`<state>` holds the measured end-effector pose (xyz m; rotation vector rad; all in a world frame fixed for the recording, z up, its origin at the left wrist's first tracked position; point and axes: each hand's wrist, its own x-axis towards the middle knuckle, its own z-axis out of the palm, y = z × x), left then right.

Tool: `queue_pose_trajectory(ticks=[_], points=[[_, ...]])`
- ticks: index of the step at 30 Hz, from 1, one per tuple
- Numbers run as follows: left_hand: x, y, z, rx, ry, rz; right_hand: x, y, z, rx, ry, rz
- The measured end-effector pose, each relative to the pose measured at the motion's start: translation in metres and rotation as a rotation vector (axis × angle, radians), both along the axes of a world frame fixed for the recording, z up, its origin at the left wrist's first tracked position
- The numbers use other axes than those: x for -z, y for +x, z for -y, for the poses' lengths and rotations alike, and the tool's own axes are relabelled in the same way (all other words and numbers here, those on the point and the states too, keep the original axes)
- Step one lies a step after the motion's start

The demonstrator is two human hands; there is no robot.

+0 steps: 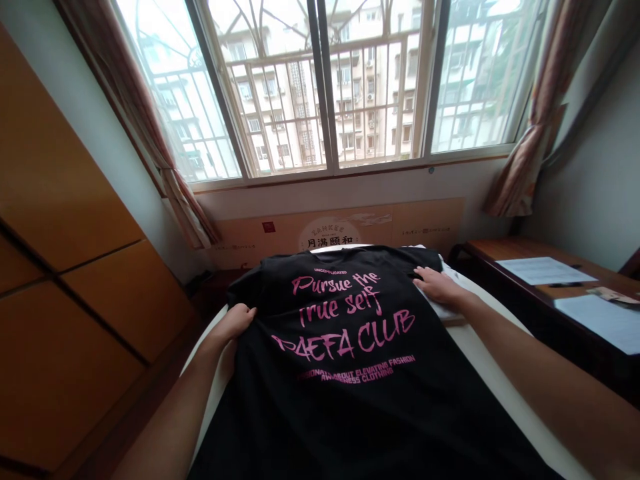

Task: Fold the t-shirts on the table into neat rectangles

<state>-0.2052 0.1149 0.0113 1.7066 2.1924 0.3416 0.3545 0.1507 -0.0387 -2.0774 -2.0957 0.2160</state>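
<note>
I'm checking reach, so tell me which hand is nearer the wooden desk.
Right. The right hand is on the shirt, on its side toward the desk; the left hand grips the opposite side.

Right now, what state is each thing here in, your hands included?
Black T-shirt: spread out, pink print facing up.
Left hand: closed on the shirt's left edge.
Right hand: holding the shirt's right side, near the sleeve.
White cloth: partly covered by the shirt.
Curtains: both gathered in.
Window: cannot tell if open.
Cabinet doors: shut.
Papers: lying flat on the desk.
</note>
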Motion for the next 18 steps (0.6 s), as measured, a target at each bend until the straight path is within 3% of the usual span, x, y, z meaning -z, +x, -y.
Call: queue_pose_trajectory(ticks=[5,9,13,18], points=[[-0.01,0.01,0.005,-0.034,-0.067,-0.07,0.008,0.009,-0.005,0.052,0.031,-0.014],[-0.021,0.031,0.028,-0.058,-0.126,-0.064,0.011,0.011,-0.01,0.059,0.037,-0.026],[-0.021,0.035,0.082,0.046,-0.107,-0.108,0.011,0.013,-0.011,0.052,0.048,-0.022],[0.0,0.013,0.178,0.095,0.01,-0.137,0.005,0.007,-0.003,0.056,0.033,-0.01]])
